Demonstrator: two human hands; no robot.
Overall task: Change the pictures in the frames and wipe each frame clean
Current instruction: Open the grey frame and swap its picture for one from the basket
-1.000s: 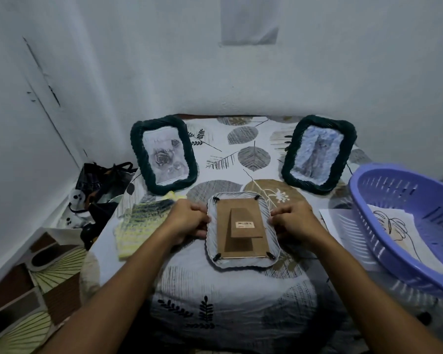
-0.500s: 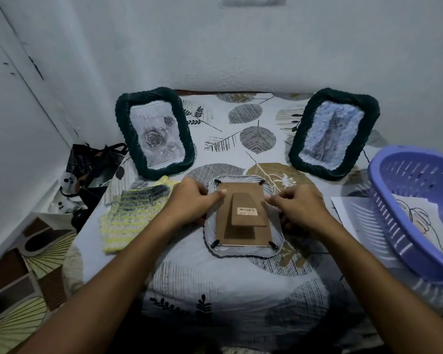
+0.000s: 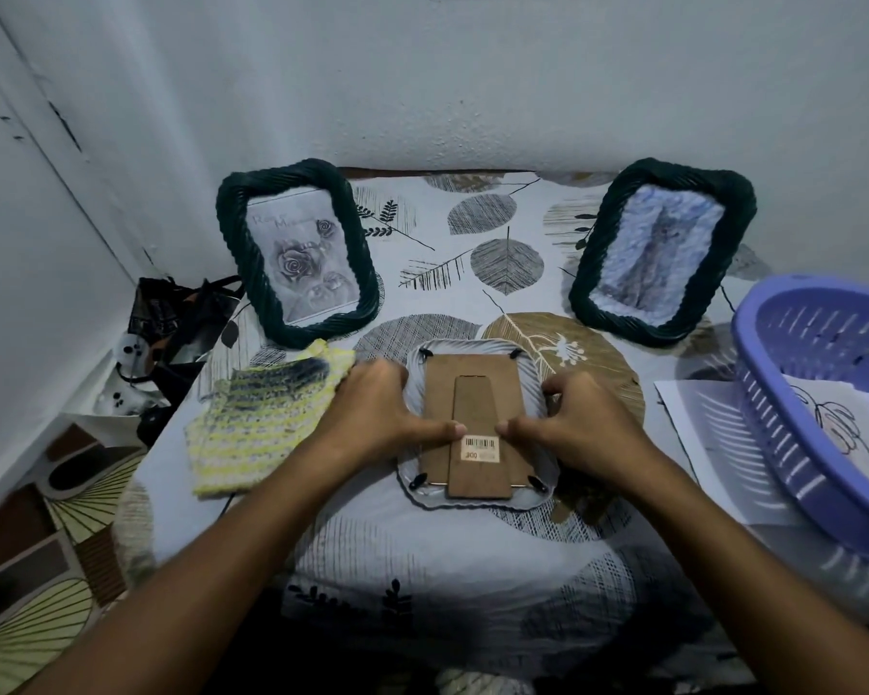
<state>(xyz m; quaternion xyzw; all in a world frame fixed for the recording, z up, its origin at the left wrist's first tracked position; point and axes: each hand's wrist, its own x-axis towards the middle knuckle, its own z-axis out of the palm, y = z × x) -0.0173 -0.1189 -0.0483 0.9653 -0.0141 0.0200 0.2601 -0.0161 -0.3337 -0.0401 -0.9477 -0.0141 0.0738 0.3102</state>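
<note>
Both thumbs press the brown cardboard stand flap (image 3: 478, 433) while the left hand (image 3: 372, 413) and right hand (image 3: 580, 423) clasp the face-down pale frame (image 3: 417, 363), likely steadying it to open its back.

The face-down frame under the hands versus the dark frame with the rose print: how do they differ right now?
The face-down frame lies flat on the table with its brown backing board up; the rose frame stands upright, picture facing the camera. The face-down frame's border is pale, the rose frame's is dark green. The left hand and right hand both touch the face-down frame; nothing touches the rose frame. Both are rounded rectangles with twisted, rope-like borders.
</note>
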